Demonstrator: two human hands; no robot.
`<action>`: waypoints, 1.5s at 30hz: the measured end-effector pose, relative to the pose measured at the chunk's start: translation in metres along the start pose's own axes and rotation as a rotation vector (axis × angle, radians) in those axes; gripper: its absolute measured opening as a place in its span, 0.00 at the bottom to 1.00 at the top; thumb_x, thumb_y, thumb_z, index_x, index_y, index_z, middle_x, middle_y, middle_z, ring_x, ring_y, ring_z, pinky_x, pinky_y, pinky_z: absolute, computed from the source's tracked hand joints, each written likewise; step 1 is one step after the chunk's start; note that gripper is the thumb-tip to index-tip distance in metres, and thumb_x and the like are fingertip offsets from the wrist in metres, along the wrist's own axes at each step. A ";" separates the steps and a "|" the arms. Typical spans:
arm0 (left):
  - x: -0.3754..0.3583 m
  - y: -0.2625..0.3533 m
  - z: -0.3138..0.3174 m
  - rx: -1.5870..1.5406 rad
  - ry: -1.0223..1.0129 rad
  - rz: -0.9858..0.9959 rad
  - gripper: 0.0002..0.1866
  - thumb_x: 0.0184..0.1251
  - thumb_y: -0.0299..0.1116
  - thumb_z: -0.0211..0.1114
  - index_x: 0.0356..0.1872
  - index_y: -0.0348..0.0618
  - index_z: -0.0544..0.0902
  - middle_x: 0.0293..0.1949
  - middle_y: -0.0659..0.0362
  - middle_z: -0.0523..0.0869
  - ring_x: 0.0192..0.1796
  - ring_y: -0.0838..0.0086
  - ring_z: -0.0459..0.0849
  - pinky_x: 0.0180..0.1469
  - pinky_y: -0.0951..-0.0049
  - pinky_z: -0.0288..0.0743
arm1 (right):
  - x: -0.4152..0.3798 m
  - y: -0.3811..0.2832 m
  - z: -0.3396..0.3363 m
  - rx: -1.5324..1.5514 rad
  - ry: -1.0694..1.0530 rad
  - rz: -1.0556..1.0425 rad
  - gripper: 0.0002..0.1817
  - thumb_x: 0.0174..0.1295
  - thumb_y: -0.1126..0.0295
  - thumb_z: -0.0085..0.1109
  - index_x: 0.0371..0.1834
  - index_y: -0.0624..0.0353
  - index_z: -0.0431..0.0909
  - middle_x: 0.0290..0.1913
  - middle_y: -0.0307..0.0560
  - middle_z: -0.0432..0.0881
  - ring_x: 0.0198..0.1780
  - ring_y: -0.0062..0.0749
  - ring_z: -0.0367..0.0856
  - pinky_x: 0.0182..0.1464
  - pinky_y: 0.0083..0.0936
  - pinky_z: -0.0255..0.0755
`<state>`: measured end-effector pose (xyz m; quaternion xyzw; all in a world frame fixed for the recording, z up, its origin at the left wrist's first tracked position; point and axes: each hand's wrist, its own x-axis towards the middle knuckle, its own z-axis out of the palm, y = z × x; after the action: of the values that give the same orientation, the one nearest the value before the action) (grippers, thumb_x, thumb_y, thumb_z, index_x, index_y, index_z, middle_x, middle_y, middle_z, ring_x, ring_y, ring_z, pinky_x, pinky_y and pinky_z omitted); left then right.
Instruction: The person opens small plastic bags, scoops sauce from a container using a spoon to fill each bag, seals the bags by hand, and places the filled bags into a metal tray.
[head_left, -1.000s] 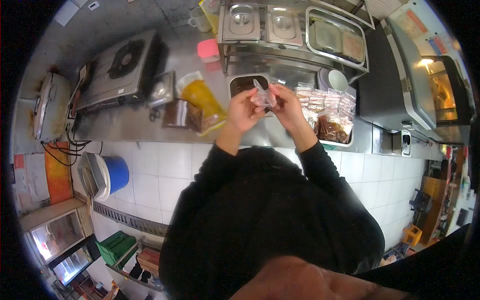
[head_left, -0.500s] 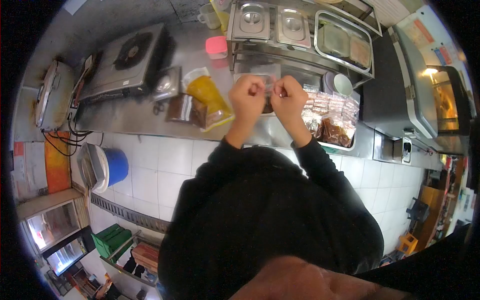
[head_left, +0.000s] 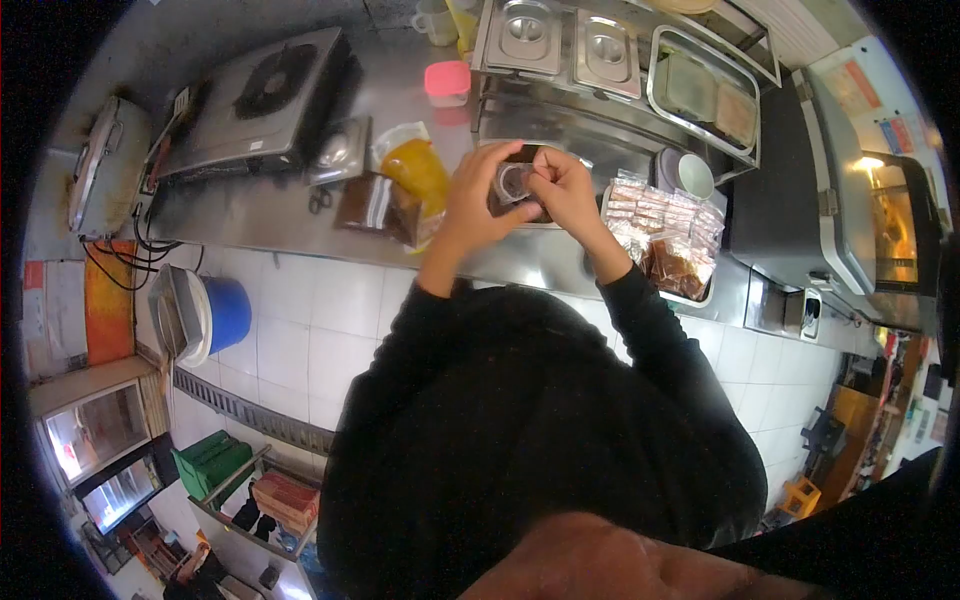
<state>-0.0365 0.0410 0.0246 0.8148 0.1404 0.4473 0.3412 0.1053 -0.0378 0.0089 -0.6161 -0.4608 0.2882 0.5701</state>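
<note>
**Both hands on a small clear bag at the steel counter**

Stainless steel counter (head_left: 270,225) runs across the kitchen, with white floor tiles below its front edge. Over the middle of that counter, near its front edge, the left hand (head_left: 480,195) and the right hand (head_left: 562,188) meet, fingers curled, pinching a small clear bag (head_left: 515,182) between them. The bag is held up in the air above a dark tray set into the counter, mostly hidden by the hands. Whether the bag's mouth is sealed cannot be told.

Just left of the left hand lies a yellow-orange packet (head_left: 420,175), and beside that a brown packet (head_left: 372,205). Right of the right hand, a tray of filled sauce bags (head_left: 665,235) sits toward the counter's right end. Farther back stand a pink-lidded tub (head_left: 447,83) and a gas burner (head_left: 265,95) in the rear left corner. A blue bucket (head_left: 225,312) stands on the floor.
</note>
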 end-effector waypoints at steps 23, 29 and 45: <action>-0.115 -0.088 -0.058 -0.190 0.266 -0.580 0.13 0.68 0.33 0.62 0.49 0.37 0.77 0.46 0.56 0.81 0.51 0.72 0.78 0.56 0.72 0.71 | 0.009 0.111 -0.034 -1.228 -0.484 -0.201 0.05 0.57 0.63 0.60 0.27 0.43 0.86 0.30 0.40 0.85 0.33 0.32 0.83 0.50 0.41 0.59; -0.101 -0.077 -0.049 -0.181 0.282 -0.556 0.15 0.67 0.32 0.62 0.52 0.39 0.74 0.47 0.56 0.80 0.52 0.72 0.78 0.55 0.71 0.72 | 0.004 0.100 -0.060 -0.867 -0.375 -0.007 0.09 0.58 0.55 0.63 0.32 0.42 0.88 0.31 0.42 0.87 0.34 0.37 0.84 0.51 0.41 0.62; -0.044 -0.077 0.034 0.098 -0.149 -0.251 0.20 0.62 0.41 0.67 0.49 0.40 0.74 0.45 0.53 0.82 0.50 0.56 0.79 0.53 0.60 0.70 | -0.005 0.006 -0.130 -0.532 -0.027 0.122 0.11 0.58 0.63 0.67 0.36 0.59 0.88 0.28 0.46 0.86 0.28 0.24 0.81 0.34 0.24 0.73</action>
<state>-0.0269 0.0590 -0.0687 0.8373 0.2370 0.3322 0.3639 0.2196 -0.0986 0.0262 -0.7670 -0.4898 0.1990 0.3636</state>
